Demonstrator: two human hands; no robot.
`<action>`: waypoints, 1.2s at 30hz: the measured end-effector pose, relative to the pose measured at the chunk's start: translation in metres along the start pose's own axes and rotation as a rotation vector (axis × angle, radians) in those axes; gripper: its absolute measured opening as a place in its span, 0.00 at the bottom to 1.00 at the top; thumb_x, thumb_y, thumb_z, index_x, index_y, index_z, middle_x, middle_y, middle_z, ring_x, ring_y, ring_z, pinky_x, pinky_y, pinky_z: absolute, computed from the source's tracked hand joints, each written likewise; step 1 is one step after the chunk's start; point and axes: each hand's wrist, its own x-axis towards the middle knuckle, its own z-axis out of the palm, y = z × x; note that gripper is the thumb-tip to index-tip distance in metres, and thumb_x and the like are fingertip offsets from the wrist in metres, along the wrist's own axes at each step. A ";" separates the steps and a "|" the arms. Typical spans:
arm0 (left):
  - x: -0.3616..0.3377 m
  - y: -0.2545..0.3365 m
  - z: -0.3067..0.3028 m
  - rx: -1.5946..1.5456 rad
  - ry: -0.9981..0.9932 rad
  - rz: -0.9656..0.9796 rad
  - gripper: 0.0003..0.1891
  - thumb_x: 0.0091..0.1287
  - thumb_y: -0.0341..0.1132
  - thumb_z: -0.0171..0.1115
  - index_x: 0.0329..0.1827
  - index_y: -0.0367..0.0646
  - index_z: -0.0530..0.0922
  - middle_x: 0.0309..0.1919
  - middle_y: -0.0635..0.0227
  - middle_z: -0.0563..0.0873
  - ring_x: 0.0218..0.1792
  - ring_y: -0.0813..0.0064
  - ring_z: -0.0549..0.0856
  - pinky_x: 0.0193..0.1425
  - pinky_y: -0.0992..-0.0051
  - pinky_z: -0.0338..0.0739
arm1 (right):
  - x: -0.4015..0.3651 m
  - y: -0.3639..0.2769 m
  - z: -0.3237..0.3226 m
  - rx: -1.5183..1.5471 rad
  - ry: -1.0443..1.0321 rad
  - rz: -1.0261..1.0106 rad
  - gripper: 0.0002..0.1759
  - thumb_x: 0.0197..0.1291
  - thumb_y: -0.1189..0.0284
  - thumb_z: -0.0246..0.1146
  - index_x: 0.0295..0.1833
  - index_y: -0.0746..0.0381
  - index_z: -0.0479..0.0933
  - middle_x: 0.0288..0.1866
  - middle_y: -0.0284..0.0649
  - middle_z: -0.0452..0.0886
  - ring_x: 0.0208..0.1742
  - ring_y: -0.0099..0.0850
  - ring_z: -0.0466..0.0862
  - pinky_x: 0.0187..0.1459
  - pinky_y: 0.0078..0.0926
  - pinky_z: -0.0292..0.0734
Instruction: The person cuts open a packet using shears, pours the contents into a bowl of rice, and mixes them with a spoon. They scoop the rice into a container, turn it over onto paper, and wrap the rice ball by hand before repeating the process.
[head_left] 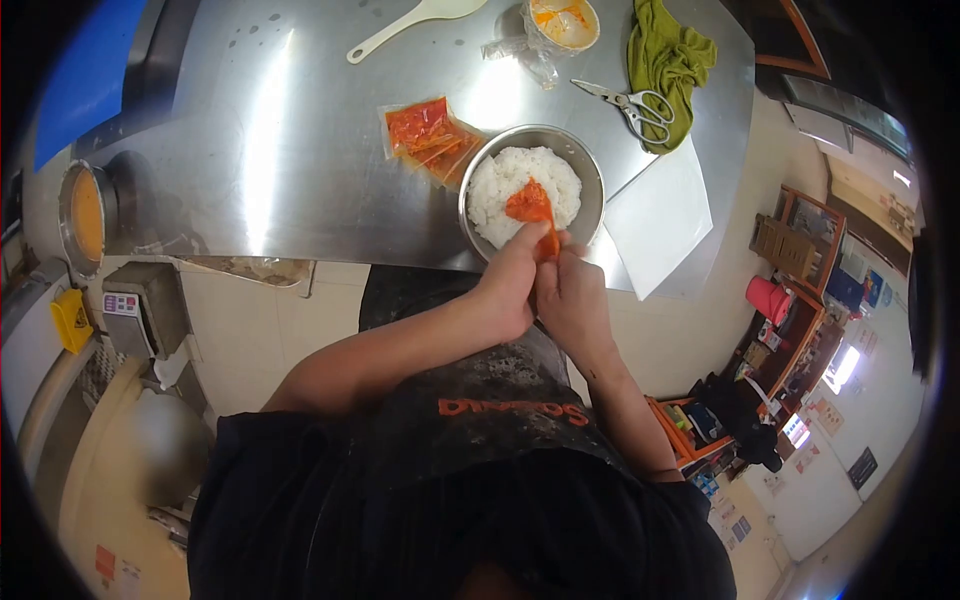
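A steel bowl (599,200) of white rice (490,200) stands at the table's front edge. On the rice lies a heap of red, saucy food (530,202), right at the mouth of a small clear packet (548,243) stained orange-red. My left hand (512,275) pinches this packet from the left, fingers closed. From the right, my right hand (573,300) is closed around its lower end, so most of the packet is hidden. Left of the bowl, several flat clear packets (430,138) with red contents overlap on the table.
The steel table (340,170) also bears scissors (635,112), a green cloth (660,55), a white board or sheet (662,220), a white rice paddle (415,22) and an orange-smeared tub (565,22) with plastic film. A pan (87,215) of orange liquid stands at far left.
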 end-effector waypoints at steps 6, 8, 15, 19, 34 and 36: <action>0.003 -0.008 -0.016 0.274 -0.111 0.064 0.16 0.77 0.42 0.48 0.50 0.38 0.78 0.47 0.66 0.82 0.48 0.76 0.80 0.57 0.73 0.73 | -0.006 -0.006 -0.003 -0.285 -0.142 -0.074 0.09 0.52 0.76 0.63 0.35 0.72 0.74 0.30 0.57 0.79 0.32 0.54 0.82 0.33 0.46 0.78; 0.009 -0.012 -0.024 0.304 -0.156 0.117 0.16 0.77 0.40 0.48 0.51 0.38 0.78 0.46 0.66 0.82 0.48 0.76 0.80 0.57 0.73 0.73 | -0.010 -0.013 -0.002 -0.267 -0.106 -0.036 0.11 0.52 0.75 0.65 0.37 0.72 0.73 0.32 0.58 0.79 0.33 0.55 0.81 0.34 0.49 0.77; 0.012 -0.005 -0.028 0.149 -0.158 0.072 0.13 0.75 0.40 0.50 0.41 0.40 0.77 0.38 0.64 0.83 0.45 0.71 0.82 0.56 0.70 0.75 | -0.012 -0.024 0.010 -0.299 -0.028 0.066 0.08 0.55 0.77 0.61 0.37 0.71 0.73 0.35 0.57 0.79 0.30 0.55 0.81 0.31 0.49 0.77; 0.014 0.001 -0.030 -0.054 -0.252 -0.077 0.15 0.76 0.44 0.48 0.34 0.46 0.74 0.36 0.65 0.82 0.44 0.70 0.82 0.57 0.67 0.75 | -0.009 -0.034 0.002 -0.382 -0.064 -0.027 0.06 0.57 0.77 0.59 0.36 0.70 0.74 0.34 0.57 0.79 0.28 0.55 0.81 0.29 0.49 0.77; -0.057 -0.005 -0.026 0.724 -0.296 0.233 0.36 0.74 0.52 0.45 0.77 0.34 0.57 0.74 0.50 0.65 0.70 0.53 0.69 0.74 0.57 0.62 | 0.001 0.096 0.007 0.549 -0.175 -0.145 0.16 0.74 0.65 0.50 0.44 0.66 0.76 0.33 0.56 0.81 0.37 0.57 0.81 0.41 0.45 0.76; -0.059 -0.022 -0.031 0.914 -0.113 0.466 0.35 0.74 0.53 0.41 0.75 0.35 0.60 0.74 0.50 0.65 0.69 0.51 0.70 0.71 0.53 0.65 | 0.012 0.117 -0.008 0.654 -0.181 -0.188 0.16 0.75 0.63 0.50 0.44 0.66 0.76 0.31 0.54 0.80 0.35 0.54 0.81 0.39 0.42 0.76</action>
